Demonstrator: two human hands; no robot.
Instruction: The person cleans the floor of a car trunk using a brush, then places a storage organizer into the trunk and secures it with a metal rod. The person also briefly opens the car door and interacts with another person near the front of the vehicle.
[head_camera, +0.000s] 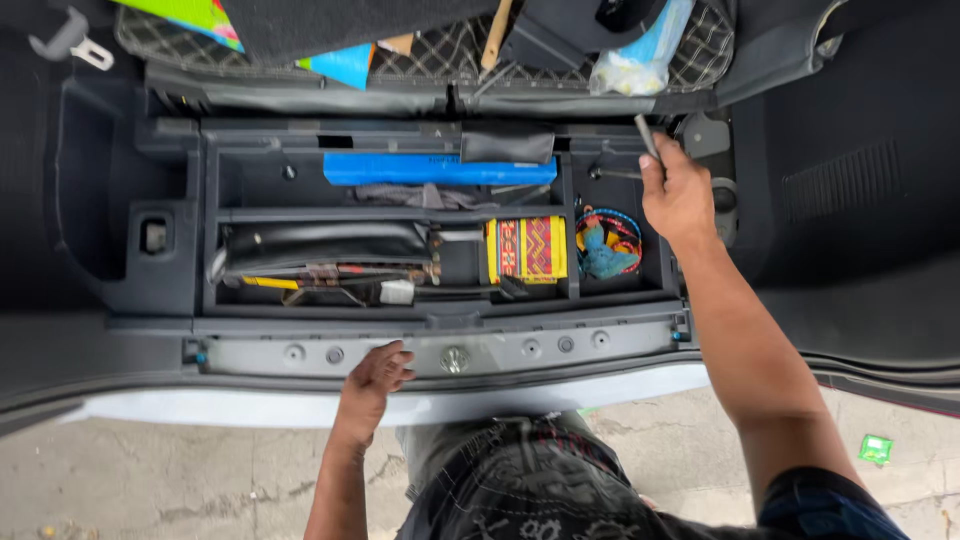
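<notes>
My right hand (678, 195) clenched round thin metal rod (646, 137), far right of open boot storage tray (440, 310), just above compartment with coiled cord bundle (607, 243). My left hand (378, 372) released, fingers splayed on grey sill plate (520, 350). Judgement: early stage; rod gripped but not lifted clear. Blue flat case (440, 168), patterned yellow pouch (527, 249), black rolled bag (325, 243) sit untouched in tray.

Slim grey metal rod (646, 134), tilted upright, sticks up at the far right corner of the black storage tray (210, 200), lower end gripped.
</notes>
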